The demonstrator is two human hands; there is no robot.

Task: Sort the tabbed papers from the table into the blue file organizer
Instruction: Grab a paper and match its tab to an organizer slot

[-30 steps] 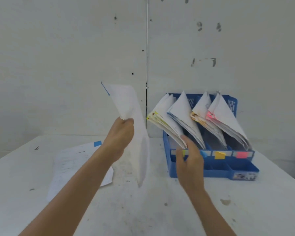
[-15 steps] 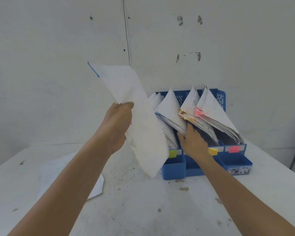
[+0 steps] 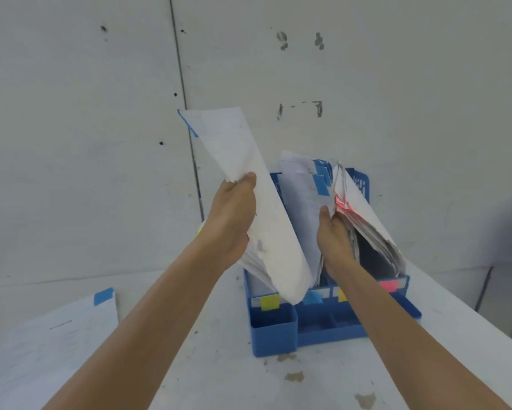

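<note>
My left hand [image 3: 234, 220] grips a white sheet [image 3: 248, 184] with a blue tab at its top left corner, tilted over the left side of the blue file organizer [image 3: 278, 335]. The sheet's lower end hangs just above the front dividers. My right hand [image 3: 334, 241] is inside the organizer, pushing the pink-tabbed stack [image 3: 364, 214] to the right. This bares blue-tabbed papers [image 3: 305, 190] standing in the slot between my hands. Coloured labels mark the slots' front: yellow, blue, yellow, pink.
More paper with a blue tab [image 3: 56, 335] lies flat on the white table [image 3: 219, 374] at the left. A white wall stands right behind the organizer. The table's right edge curves off near a dark leg [image 3: 483, 288].
The left hand has carried the sheet right and lower, over the organizer. The right hand has pushed deeper between the stacks, spreading them and exposing the blue-tabbed papers.
</note>
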